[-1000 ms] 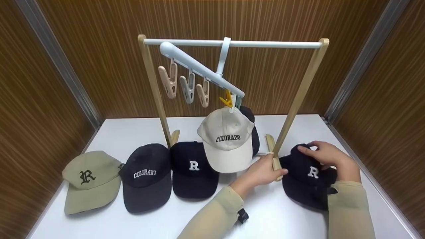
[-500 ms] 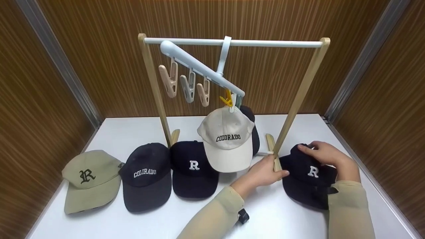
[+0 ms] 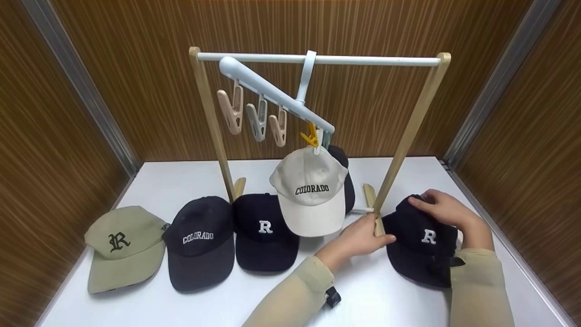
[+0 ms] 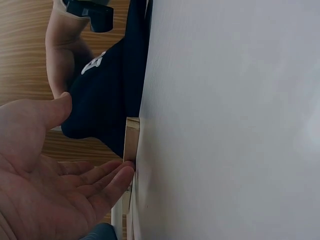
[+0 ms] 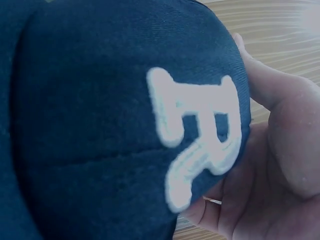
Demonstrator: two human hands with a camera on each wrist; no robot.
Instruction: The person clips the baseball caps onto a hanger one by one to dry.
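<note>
At the table's right side, a navy cap (image 3: 411, 231) with a white R rests with its brim toward me. My right hand (image 3: 447, 211) grips its crown from the far side; in the right wrist view the thumb and palm of that hand (image 5: 285, 150) curve around the cap (image 5: 100, 115). My left hand (image 3: 361, 238) is at the right foot (image 3: 379, 225) of the wooden rack. Seen from the left wrist, its nearly straight fingertips touch the foot (image 4: 131, 137), while the thumb points toward the navy cap (image 4: 100, 100).
A white bar (image 3: 254, 57) carries a tilted clip hanger (image 3: 272, 93) with several clips. A cream Colorado cap (image 3: 313, 181) hangs from it, a dark cap (image 3: 348, 181) behind. Olive (image 3: 127, 250), charcoal (image 3: 199, 245) and navy (image 3: 265, 245) caps line the left.
My right hand and the top of the navy cap shift very slightly. The left hand stays at the rack's foot, and the hanging caps remain where they were.
</note>
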